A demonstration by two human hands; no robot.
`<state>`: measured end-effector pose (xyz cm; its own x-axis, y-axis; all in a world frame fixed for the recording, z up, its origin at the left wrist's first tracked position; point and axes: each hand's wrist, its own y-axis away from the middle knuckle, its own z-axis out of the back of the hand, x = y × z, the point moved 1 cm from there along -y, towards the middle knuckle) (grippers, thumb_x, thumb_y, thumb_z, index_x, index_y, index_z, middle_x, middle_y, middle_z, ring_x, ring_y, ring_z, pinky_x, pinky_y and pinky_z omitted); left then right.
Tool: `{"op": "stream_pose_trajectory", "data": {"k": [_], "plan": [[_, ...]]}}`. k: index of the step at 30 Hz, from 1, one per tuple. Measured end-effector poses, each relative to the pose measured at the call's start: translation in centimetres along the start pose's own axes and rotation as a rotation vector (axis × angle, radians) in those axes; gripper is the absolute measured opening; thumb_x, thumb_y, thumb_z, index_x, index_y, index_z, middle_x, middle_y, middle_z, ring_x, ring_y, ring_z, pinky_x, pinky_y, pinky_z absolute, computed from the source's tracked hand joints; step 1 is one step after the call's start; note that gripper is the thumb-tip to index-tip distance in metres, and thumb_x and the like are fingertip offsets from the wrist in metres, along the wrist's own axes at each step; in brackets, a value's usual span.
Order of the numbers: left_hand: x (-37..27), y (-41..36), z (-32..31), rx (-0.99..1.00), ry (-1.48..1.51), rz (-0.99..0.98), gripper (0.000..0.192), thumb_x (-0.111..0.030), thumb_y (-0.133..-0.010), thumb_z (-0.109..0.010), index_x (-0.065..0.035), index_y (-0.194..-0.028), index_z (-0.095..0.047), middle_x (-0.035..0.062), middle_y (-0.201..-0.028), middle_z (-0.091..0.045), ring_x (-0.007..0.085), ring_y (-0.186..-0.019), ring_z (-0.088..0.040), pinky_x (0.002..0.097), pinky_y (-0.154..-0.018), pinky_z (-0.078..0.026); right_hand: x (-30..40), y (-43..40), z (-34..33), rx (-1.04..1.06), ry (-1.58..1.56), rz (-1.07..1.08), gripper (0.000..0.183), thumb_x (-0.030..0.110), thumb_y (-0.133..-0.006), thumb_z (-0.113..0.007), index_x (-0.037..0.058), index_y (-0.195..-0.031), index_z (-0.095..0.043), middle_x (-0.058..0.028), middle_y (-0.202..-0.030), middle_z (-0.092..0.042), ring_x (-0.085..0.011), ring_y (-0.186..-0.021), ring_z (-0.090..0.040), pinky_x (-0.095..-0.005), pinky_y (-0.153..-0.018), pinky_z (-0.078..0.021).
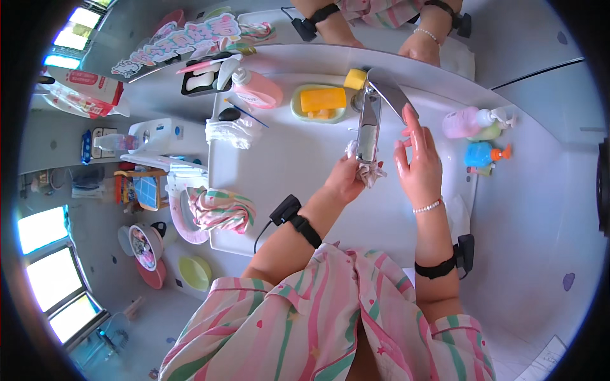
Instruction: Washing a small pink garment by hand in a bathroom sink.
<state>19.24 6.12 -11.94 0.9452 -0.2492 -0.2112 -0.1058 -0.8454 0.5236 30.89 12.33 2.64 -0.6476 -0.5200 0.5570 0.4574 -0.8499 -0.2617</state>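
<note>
A chrome faucet [369, 121] stands over the white washbasin [286, 190], its long flat lever [390, 93] angled to the right. Beneath the spout end, my left hand [347, 178] holds a crumpled, pale, wet cloth [369, 174]. My right hand [420, 159], wet and with fingers spread, is raised to the right of the spout; a fingertip is at the lever, though whether it touches is unclear. Behind the faucet sits a yellow block [355, 79]. To its left, an orange soap bar [323, 100] lies in a pale green soap dish [318, 118].
Pink pump bottle [259, 89], black soap tray [190, 91] and white cloth [233, 132] stand at the left rim. A striped cloth [221, 209] hangs over the left edge. Pink [461, 122] and blue [478, 154] pump bottles are at right. A mirror [519, 43] borders the back.
</note>
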Motion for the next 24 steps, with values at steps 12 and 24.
{"op": "stream_pose_trajectory", "data": {"k": [12,24], "plan": [[-0.5,6.0,3.9,-0.046,0.105,0.034,0.035,-0.035,-0.096,-0.051,-0.0045,-0.113,-0.051,0.01,-0.104,-0.061,0.0231,-0.098,-0.059,0.0398,-0.086,-0.05,0.7,9.2,-5.6,0.217,-0.519,-0.251,0.022,0.01,-0.082,-0.069,0.0035,-0.101,-0.061,-0.008,-0.086,-0.059,-0.0192,-0.076,-0.059,-0.0324,-0.063,-0.0486],[-2.1,15.0,-2.4,0.307,-0.591,0.308,0.032,-0.015,-0.078,-0.075,-0.0103,-0.103,-0.055,-0.0003,-0.086,-0.055,0.009,-0.075,-0.053,0.023,-0.062,-0.042,4.7,5.7,-4.2,0.738,-1.159,-0.044,0.024,0.018,-0.092,-0.059,0.0005,-0.107,-0.06,-0.0094,-0.107,-0.062,-0.017,-0.102,-0.059,-0.0323,-0.088,-0.0468]]}}
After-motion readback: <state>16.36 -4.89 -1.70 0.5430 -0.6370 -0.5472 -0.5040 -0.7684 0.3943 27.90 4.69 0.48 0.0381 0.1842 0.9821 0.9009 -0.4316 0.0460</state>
